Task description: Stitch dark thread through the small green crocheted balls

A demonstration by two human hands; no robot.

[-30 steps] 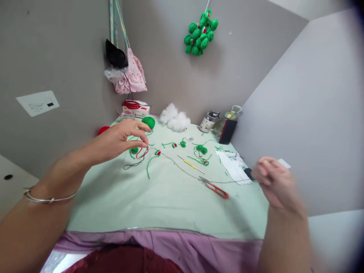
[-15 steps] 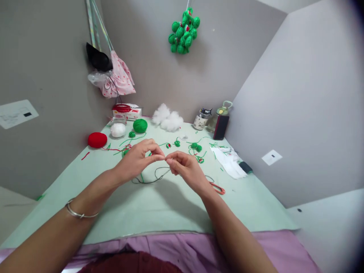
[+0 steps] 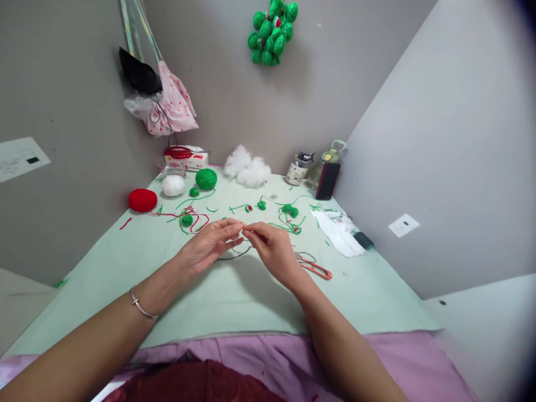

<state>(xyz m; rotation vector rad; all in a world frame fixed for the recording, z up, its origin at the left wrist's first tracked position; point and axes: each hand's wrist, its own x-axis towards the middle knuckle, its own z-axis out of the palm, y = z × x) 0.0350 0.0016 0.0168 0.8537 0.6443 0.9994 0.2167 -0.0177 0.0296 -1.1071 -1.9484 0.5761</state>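
Observation:
Over the middle of the table my left hand (image 3: 211, 243) and my right hand (image 3: 272, 245) meet at the fingertips. Each is closed in a pinch, thumb against forefinger. Whatever sits between the fingertips is too small to make out. Beneath them a thin dark cord (image 3: 237, 254) lies in a loose curve, partly hidden by the hands. Orange thread snips (image 3: 317, 269) rest right of my right wrist. Beyond my left hand is a small green knitted ball (image 3: 186, 220) among loose red and white yarn. Several small green yarn pieces (image 3: 290, 210) lie past my right hand.
Along the back stand a red yarn ball (image 3: 143, 200), a white yarn ball (image 3: 173, 185), a green yarn ball (image 3: 206, 178), white stuffing (image 3: 248, 167), a jar (image 3: 297, 172) and a phone (image 3: 328, 181). White tissue (image 3: 339, 234) lies right. Green knitted balls (image 3: 272, 34) hang on the wall.
My left hand has turned, its palm side showing more and its lower fingers less curled. Both hands stay together at the fingertips. The view has tipped slightly downward.

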